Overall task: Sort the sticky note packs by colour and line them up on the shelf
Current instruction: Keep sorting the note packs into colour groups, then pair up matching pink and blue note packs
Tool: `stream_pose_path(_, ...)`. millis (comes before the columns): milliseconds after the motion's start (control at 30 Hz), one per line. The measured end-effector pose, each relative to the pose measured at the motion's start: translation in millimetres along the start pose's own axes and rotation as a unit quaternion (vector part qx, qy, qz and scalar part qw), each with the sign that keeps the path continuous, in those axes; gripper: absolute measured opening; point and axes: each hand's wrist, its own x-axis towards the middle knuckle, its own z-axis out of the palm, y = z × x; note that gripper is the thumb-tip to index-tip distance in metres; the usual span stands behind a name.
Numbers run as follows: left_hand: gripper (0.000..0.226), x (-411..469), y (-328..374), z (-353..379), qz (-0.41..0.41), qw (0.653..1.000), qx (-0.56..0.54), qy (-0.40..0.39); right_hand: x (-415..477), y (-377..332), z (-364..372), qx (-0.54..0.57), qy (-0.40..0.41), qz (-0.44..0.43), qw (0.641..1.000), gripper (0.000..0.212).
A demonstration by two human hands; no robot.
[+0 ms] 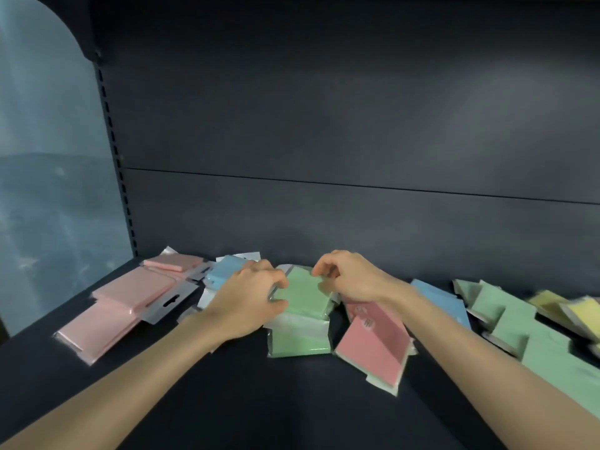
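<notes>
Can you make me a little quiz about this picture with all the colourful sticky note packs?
1. True or false: both hands are touching the same green pack.
2. Which colour are the packs grouped at the far left of the shelf? A) yellow B) pink C) blue
3. Fill in: the yellow packs lie at the far ____ of the shelf.

Key:
1. True. The left hand grips its left edge and the right hand pinches its top right corner.
2. B. The pink packs lie there, overlapping one another.
3. Right, just past the green packs.
</notes>
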Motion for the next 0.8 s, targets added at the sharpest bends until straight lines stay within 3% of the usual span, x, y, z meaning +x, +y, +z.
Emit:
stream_pose_path(133, 0.032, 7, 1, -10, 0.05, 0.998, 0.006, -0.029, -8, 0, -10, -0.071, 0.003, -0.012, 0.997, 0.03)
stream_pose_path(333, 0.045, 24, 38, -36, 0.151, 0.986, 0.062, 0.021, -28, 8, -46, -0.145, 0.049, -0.006, 0.988, 0.04)
stream_pose_path(800, 0.054, 44, 195, -11, 0.253, 0.963, 0.082, 0.051, -164, 94, -137, -0.168, 0.144, 0.104, 0.97, 0.044)
